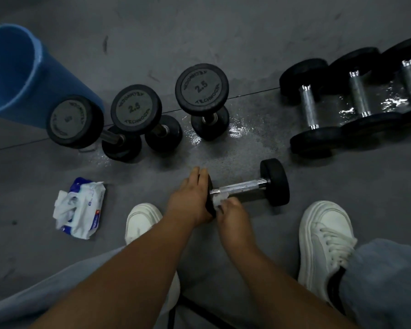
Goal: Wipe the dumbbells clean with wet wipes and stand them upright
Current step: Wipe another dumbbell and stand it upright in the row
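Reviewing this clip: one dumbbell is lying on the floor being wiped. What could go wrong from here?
1. The dumbbell lies on its round heads, with only the left hand against one head; it may roll toward the white shoe while the right hand rubs the wipe on the handle.
2. The floor looks wet beside the upright dumbbells; one stood there might slide.

Matt black rubber heads on the dumbbell (256, 186), its metal handle rough; grey floor (247, 148) shines wet; glossy plastic wipes pack (80, 207).
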### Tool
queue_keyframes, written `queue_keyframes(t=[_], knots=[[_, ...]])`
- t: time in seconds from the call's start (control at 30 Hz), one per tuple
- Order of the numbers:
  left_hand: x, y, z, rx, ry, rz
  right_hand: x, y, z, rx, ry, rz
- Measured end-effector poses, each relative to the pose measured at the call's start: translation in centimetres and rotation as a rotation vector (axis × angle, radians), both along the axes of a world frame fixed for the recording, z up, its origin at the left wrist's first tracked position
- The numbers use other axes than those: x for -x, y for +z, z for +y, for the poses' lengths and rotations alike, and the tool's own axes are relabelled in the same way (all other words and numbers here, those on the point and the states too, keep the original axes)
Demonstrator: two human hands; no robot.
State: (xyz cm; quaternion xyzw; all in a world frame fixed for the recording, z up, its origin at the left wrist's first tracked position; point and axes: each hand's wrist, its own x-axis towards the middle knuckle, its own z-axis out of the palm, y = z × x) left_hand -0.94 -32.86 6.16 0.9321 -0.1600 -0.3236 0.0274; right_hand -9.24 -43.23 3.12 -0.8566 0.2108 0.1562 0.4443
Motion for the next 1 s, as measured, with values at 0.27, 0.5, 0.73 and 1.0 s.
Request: queue_keyframes(t=[0.27,0.5,0.73,1.0], knots=[[5.9,2.3,-1.2,0.024,0.196,-0.041,-0.7,1.1,0.5,-0.183,-0.018,0.174],[8.5,5.8,-1.0,0.011,0.222,0.176,-1.5,4.6,-0.1,-0.268,0.071,0.268],[11.6,6.2,-0.8,0.002,0.194,0.236,-0.7,5.8,0.0,-0.428,-0.259,0.355],[14.0,5.3,-1.9,0.171,0.464,0.194,-1.6,5.5,0.1,-0.539,-0.402,0.315]])
